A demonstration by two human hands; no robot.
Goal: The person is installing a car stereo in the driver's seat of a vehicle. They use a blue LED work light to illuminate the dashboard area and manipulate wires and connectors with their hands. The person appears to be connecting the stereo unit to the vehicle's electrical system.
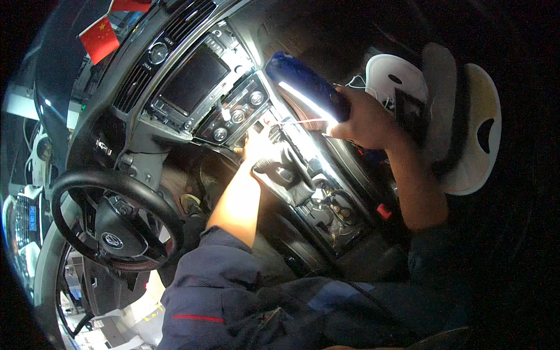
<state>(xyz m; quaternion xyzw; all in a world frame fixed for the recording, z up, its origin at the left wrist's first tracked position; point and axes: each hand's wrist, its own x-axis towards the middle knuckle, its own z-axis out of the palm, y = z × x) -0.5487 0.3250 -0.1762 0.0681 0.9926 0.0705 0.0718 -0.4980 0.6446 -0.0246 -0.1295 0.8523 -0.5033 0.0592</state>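
My left hand (258, 144) reaches into the centre console below the climate controls (237, 116), its fingers bent at a small reddish part (267, 121) in strong glare; what they grip is unclear. My right hand (361, 119) grips a blue work light (300, 79) with a lit white strip, shining on the console. A thin white cable (294, 122) crosses between the hands. Just below my left hand is the black gear lever area (284, 172). The dashboard screen (192, 79) sits above the controls, with its surrounding trim apparently off.
The steering wheel (114, 176) is at left. Two small red flags (99, 41) stand on the dash top. White-edged panels (478, 128) with dark openings lie at right. The console tray (335, 216) holds small loose items. A red seatbelt buckle (383, 210) sits beside it.
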